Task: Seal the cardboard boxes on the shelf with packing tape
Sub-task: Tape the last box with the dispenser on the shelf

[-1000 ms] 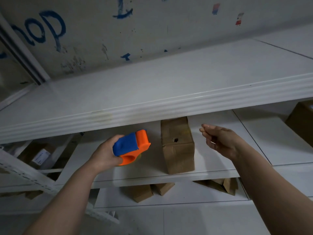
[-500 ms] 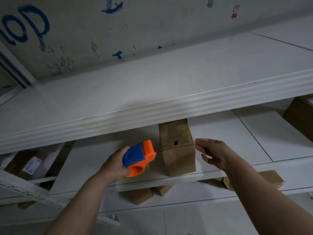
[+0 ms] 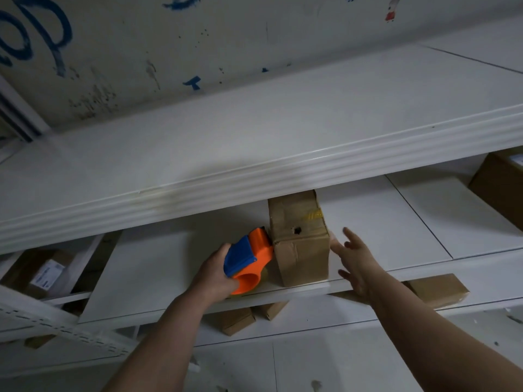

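Note:
A brown cardboard box (image 3: 300, 239) stands on the middle white shelf (image 3: 158, 267), its far end hidden under the shelf above. It has a small hole on top and a strip of tape. My left hand (image 3: 215, 274) grips an orange and blue tape dispenser (image 3: 249, 258), whose front edge touches the box's left side. My right hand (image 3: 355, 263) is at the box's right side with fingers spread and straight, its fingertips at the box's right edge.
The upper shelf (image 3: 283, 142) overhangs the box. More cardboard boxes lie on the lower shelf (image 3: 237, 321), at lower right (image 3: 437, 288), far right (image 3: 501, 185) and far left (image 3: 42, 273). A perforated shelf rail (image 3: 56, 323) crosses the lower left.
Both hands moved forward to the box. The tape dispenser went right until it met the box's left side, and my right hand opened out against the right side.

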{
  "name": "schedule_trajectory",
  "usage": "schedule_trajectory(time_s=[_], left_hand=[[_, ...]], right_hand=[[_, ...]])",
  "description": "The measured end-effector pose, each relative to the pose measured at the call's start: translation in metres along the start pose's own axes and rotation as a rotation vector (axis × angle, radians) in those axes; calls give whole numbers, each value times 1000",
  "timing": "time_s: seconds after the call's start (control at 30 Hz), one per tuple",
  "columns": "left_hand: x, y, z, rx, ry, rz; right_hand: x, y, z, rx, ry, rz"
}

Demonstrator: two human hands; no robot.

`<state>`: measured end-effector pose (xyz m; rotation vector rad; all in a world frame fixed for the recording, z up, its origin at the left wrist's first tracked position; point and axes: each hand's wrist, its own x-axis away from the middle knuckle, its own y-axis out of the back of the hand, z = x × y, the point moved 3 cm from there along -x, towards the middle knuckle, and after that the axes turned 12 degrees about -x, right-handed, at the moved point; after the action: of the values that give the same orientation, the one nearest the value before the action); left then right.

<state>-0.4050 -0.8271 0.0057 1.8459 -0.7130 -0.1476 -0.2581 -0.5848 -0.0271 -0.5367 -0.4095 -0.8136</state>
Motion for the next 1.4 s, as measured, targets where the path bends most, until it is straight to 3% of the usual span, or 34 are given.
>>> schedule_trajectory(time_s=[0.13, 0.2, 0.3, 0.53, 0.63, 0.9, 1.03, 1.17, 1.33, 1.4], left_hand=[[1, -2, -3, -1, 7, -3], [1, -3, -4, -17, 10, -10], [3, -6, -5, -25, 4, -12], [9, 7, -19, -63, -98, -58], [16, 21, -36, -52, -154, -91], [30, 5, -148, -465, -368, -151], [25, -4, -184, -548, -328, -184], [29, -9, -189, -442, -222, -140], [36, -16, -191, -382, -103, -156], [41, -22, -194, -363, -85, -177]], right_hand=[[11, 0, 4, 72, 394, -166], [25, -7, 6, 45, 451, -17], [39, -15, 6, 54, 343, 171], [33, -38, 26, 108, 292, -93], [36, -23, 25, 2, 198, -47], [27, 69, 15, -156, -51, -32], [12, 94, 23, -198, -124, 9], [-2, 110, 38, -180, -98, 89], [-12, 115, 59, -56, -86, 137], [-13, 113, 67, 100, -91, 193]])
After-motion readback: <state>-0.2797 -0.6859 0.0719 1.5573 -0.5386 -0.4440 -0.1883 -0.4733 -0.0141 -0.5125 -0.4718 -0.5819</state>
